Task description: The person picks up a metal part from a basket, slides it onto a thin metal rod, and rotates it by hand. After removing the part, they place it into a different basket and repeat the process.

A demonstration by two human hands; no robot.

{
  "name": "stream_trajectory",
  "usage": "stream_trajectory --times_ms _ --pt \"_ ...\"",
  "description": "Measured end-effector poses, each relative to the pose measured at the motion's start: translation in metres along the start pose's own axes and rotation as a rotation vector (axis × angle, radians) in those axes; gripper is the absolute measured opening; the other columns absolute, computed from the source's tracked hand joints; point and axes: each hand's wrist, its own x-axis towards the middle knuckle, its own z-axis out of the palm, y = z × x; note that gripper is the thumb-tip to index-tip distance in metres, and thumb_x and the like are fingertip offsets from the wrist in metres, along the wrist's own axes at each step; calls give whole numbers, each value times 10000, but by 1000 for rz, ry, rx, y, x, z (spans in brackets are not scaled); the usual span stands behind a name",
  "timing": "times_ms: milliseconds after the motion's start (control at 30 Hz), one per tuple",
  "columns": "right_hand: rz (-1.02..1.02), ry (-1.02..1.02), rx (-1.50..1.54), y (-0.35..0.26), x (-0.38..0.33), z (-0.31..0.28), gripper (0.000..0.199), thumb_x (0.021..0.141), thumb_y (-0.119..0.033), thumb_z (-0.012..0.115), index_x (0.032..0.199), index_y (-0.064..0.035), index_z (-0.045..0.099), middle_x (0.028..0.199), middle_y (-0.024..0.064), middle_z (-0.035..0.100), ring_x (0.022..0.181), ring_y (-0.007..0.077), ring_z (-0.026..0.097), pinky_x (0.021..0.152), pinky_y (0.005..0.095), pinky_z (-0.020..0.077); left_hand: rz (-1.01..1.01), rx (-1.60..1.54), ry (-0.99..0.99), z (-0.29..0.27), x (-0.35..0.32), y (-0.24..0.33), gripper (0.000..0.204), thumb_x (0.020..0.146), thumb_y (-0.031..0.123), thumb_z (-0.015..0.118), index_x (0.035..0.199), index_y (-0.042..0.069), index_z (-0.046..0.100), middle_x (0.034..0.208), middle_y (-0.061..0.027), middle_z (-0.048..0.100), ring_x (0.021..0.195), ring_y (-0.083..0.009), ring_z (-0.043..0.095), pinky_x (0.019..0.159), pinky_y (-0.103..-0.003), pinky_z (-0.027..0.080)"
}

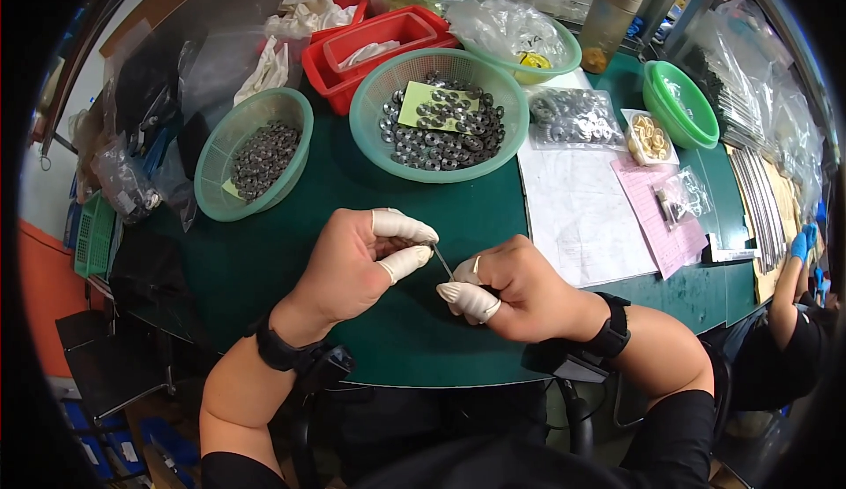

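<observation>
White finger cots cover the thumb and forefinger of both my hands. My left hand (354,249) is closed in a pinch; a small bit of metal shows at its fingertips, mostly hidden. My right hand (522,288) is closed around a thin metal rod (443,263), whose far end meets the left fingertips. Both hands are above the green tabletop (405,348) near its front edge. Beyond them stands a large pale green colander (370,150) with many small round metal parts and a yellow slip. A second colander (207,191) of smaller dark metal parts is to the left.
Red bins (326,84) and a colander with plastic bags (564,57) stand at the back. To the right lie a bag of metal parts (577,119), a tray of gold rings (649,139), pink paper (656,216), and green bowls (656,92). Another person's blue-gloved hand (800,244) is far right.
</observation>
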Motion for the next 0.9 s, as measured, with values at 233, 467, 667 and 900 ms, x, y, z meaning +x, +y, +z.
stream_trajectory --times_ms 233,467,667,900 --pt "53 -4 145 -6 1 -2 294 1009 -141 553 761 1 622 652 72 627 565 161 602 541 289 461 111 -25 37 2 0 -1 150 871 -70 684 1016 -44 709 921 -53 684 872 -113 664 798 -245 537" --pt "52 19 234 0 -1 0 243 1017 -133 531 840 0 632 712 72 642 590 156 614 559 273 470 187 -50 53 2 -1 0 183 858 -104 680 1028 -39 706 983 -76 663 915 -145 660 844 -264 543" --pt "-24 27 57 3 -1 5 246 1015 -123 525 833 5 630 715 81 641 591 162 616 564 275 475 176 3 45 0 -1 -3 190 857 -98 687 1035 -35 712 981 -70 659 873 -128 642 804 -248 531" --pt "36 -46 118 -3 0 -1 260 1016 -136 520 833 9 633 722 86 647 595 167 624 570 276 482 121 15 51 0 -1 1 126 865 -32 715 991 -34 720 869 -41 663 779 -95 614 715 -224 502"
